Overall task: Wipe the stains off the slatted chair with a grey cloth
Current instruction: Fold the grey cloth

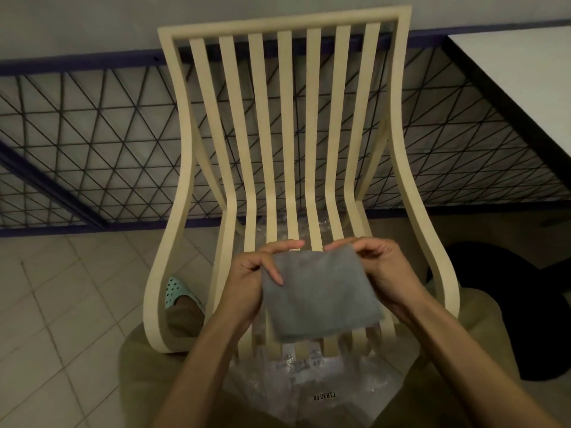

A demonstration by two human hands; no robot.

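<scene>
Grey cloth (321, 291) hangs between both hands, just above the near part of the seat of the slatted chair (286, 118), folded to a rough square and not touching the wood. The left hand (247, 273) grips its left edge, with the thumb laid across the near face and the fingers curled behind the top. The right hand (386, 267) pinches the top right corner between thumb and fingertips. Neither hand holds anything else.

The chair stands straight ahead of the person. Its seat lies directly below the cloth and its back rises on the far side. The slats run lengthwise, from the near edge away toward the far end and then up the back, so a wipe would most likely travel along them, near to far, rather than across the gaps. Both hands sit about level over the middle slats, and neither is clearly closer to the wood. The cloth needs only to come down to meet the seat, and one hand will probably have to take it flat under the palm first.

In this dim light I cannot make out any stains on the slats. Clear plastic wrap (309, 378) lies on the tiled floor (61, 304) under the seat.
</scene>
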